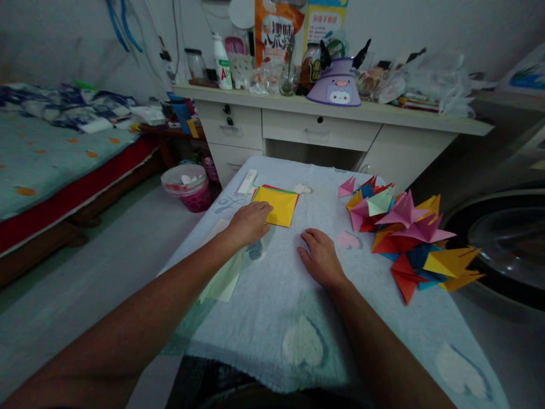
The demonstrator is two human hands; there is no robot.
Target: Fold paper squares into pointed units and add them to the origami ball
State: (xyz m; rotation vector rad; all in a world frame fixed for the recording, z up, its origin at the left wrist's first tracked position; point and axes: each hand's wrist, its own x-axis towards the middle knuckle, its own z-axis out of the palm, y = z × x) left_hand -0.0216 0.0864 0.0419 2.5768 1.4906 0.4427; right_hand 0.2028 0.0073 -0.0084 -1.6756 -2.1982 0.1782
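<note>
My left hand [249, 222] lies palm down on the cloth-covered table [272, 307], its fingertips on the near left corner of a stack of coloured paper squares [279, 204] with a yellow sheet on top. The fingers are stretched out. My right hand [321, 257] rests flat on the cloth a little to the right, fingers slightly curled, holding nothing. A pale green sheet [223, 278] lies under my left forearm at the table's left edge.
A pile of folded paper pieces [404, 238] in several colours fills the table's right side. A white stick-shaped object [247, 182] lies behind the stack. A cluttered desk [332, 122] stands beyond, a pink bin [187, 186] and a bed [51, 165] to the left.
</note>
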